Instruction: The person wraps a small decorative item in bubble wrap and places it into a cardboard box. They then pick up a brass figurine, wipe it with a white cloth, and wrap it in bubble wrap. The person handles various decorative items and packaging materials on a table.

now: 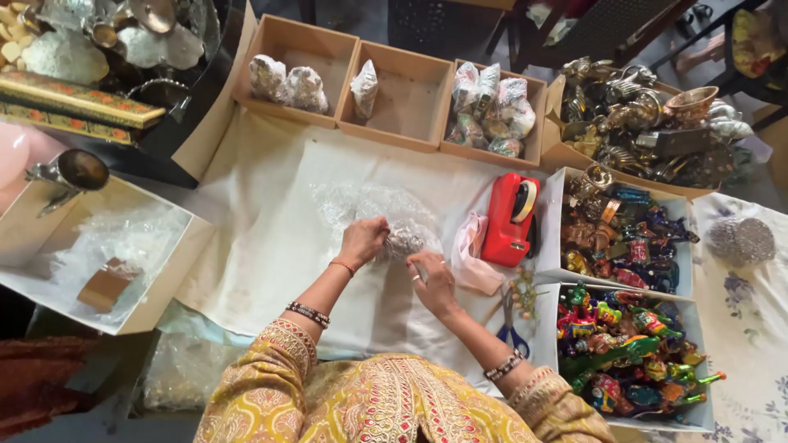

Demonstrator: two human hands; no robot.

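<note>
Two hands meet over a small metal figurine (404, 241) half swaddled in clear bubble wrap (361, 205), lying on the white cloth (263, 238) near the middle of the scene. The left hand (362, 240) is curled over the wrap with its fingers bent and pressed down onto the bundle. The right hand (432, 279) sits just near of it, fingers drawn together as if pinching an edge of the wrap or a strip of tape, though what lies between the fingertips is too small to tell.

The figurine looks dense and stiff, probably with thin protruding parts that could bend or scratch, so it seems best gripped around its body through the padding. The wrap is light, soft and slippery, likely to spring open unless held down at the overlap.

To the right lie a red tape dispenser (509, 220) and blue-handled scissors (510, 328). Three cardboard boxes (386, 90) on the far side hold finished wrapped bundles.
</note>
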